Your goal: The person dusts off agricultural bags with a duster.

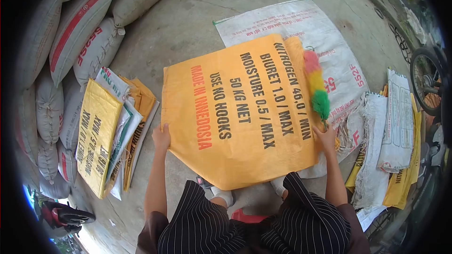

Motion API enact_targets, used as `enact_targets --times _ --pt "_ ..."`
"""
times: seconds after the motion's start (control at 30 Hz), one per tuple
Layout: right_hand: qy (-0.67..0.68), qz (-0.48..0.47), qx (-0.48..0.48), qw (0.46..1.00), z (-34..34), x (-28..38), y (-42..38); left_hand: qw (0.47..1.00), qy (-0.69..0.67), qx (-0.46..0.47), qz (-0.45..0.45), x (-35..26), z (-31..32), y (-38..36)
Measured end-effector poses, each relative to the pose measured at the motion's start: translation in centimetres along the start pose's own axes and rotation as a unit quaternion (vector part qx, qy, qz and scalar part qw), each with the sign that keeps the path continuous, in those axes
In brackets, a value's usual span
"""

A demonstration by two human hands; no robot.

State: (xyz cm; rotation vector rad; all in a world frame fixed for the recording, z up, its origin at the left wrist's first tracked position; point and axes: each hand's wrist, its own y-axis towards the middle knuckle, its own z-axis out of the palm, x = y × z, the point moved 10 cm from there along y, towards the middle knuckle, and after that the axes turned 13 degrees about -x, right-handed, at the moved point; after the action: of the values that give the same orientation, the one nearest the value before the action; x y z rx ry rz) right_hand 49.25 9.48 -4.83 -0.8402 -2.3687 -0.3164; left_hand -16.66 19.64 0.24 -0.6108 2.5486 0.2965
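A large yellow-orange sack (226, 127) with black and red print lies spread out in front of my knees. At its lower left corner, my left hand (161, 137) is closed on the edge. On the right edge, my right hand (326, 138) is closed at the sack's side, just below a fluffy duster (316, 84) in pink, yellow and green. The duster lies along the sack's right side. Beneath the yellow sack is a white sack (263, 16) with red print, lying on the concrete floor.
Filled sacks (77, 37) are piled at the left. A stack of folded sacks (101, 136) stands near my left arm, and another stack (395, 131) lies at the right. Motorbike wheels (423, 80) show at the right edge. A red stool (245, 216) is under me.
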Motion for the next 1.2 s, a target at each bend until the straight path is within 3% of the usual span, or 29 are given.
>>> enact_targets --times 0.13,0.2,0.33,0.4,0.47,0.53,0.57,0.63,0.7,0.8,0.87,0.9,0.97,1.07,1.13,1.2 --pt "-0.051 0.062 -0.082 0.993 0.7 -4.0 1.8 1.000 0.001 -0.028 0.007 1.5 -2.5 3.3" --pt "-0.184 0.061 -0.077 0.978 1.4 -5.4 3.2 0.999 0.023 -0.033 -0.005 3.0 -3.3 4.6" --pt "-0.164 0.029 -0.086 0.982 1.0 -6.0 6.9 0.999 0.000 -0.021 0.037 5.9 -2.7 6.1" --pt "-0.081 0.142 0.153 0.975 4.7 -7.5 6.1 1.000 0.014 -0.015 0.022 6.8 -2.7 5.9" --pt "-0.041 0.174 0.182 0.967 4.8 -8.0 6.3 1.000 0.024 -0.010 0.005 7.2 -2.3 6.1" --pt "0.023 0.092 0.066 0.993 2.8 -7.1 9.5 0.999 -0.008 0.031 -0.039 7.9 -1.7 5.6" --pt "-0.027 0.047 0.016 0.998 0.8 -5.5 11.2 0.999 -0.008 0.032 -0.040 7.7 -1.5 5.4" --pt "-0.014 -0.042 -0.059 0.997 -3.1 -1.4 14.8 0.987 -0.139 -0.036 -0.068 6.8 -2.7 6.3" --pt "-0.030 -0.098 -0.160 0.982 -8.1 2.8 18.9 0.980 -0.168 -0.060 -0.083 6.3 -3.5 8.4" --pt "-0.104 -0.129 -0.258 0.952 -16.0 8.7 23.3 0.971 -0.208 -0.087 -0.080 1.5 -6.2 9.0" --pt "-0.120 -0.149 -0.299 0.935 -19.1 8.4 27.7 0.946 -0.268 -0.056 -0.176 0.7 -5.8 8.2" --pt "-0.121 -0.151 -0.302 0.933 -19.9 9.3 28.6 0.944 -0.271 -0.056 -0.177 1.3 -5.3 8.3" --pt "-0.140 -0.095 -0.340 0.925 -22.2 9.8 29.5 0.889 -0.380 -0.009 -0.257 4.8 -2.6 7.5" --pt "-0.146 -0.088 -0.377 0.910 -21.8 12.8 27.2 0.889 -0.381 0.057 -0.250 6.1 0.3 4.8" --pt "-0.086 -0.130 -0.297 0.942 -17.8 14.2 25.3 0.823 -0.492 0.152 -0.242 2.8 2.1 1.3" --pt "-0.022 -0.220 -0.244 0.944 -11.7 14.4 20.0 0.834 -0.401 0.227 -0.302 5.0 4.2 -3.6"
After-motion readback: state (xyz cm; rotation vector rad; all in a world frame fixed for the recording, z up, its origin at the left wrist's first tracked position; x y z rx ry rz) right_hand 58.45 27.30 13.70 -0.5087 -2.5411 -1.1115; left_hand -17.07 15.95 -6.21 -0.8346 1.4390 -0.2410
